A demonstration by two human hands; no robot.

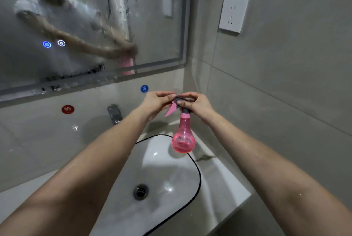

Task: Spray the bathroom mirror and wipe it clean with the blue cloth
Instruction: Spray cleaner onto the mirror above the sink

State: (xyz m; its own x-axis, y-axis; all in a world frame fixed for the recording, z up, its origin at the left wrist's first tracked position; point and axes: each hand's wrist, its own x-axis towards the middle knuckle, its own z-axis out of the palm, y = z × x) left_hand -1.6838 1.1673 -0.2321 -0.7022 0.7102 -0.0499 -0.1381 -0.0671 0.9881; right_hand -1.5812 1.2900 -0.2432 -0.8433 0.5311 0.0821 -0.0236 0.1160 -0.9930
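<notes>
Both hands, left [155, 102] and right [198, 104], grip the pink bulb-shaped spray bottle's [183, 136] grey head.

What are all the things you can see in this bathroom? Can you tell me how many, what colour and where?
spray bottle: one, pink with a grey head, held up over the sink's right edge
mirror: one, wet and streaky, on the wall at upper left
light buttons: two, glowing blue and white, on the mirror
sink: one, white with a black rim, bottom middle
drain: one, dark, in the sink
tap: one, grey metal, on the wall behind the sink
round stickers: two, one red, one blue, on the wall under the mirror
wall socket: one, white, right wall
left hand: at the bottle's nozzle
right hand: gripping the bottle's head
</notes>
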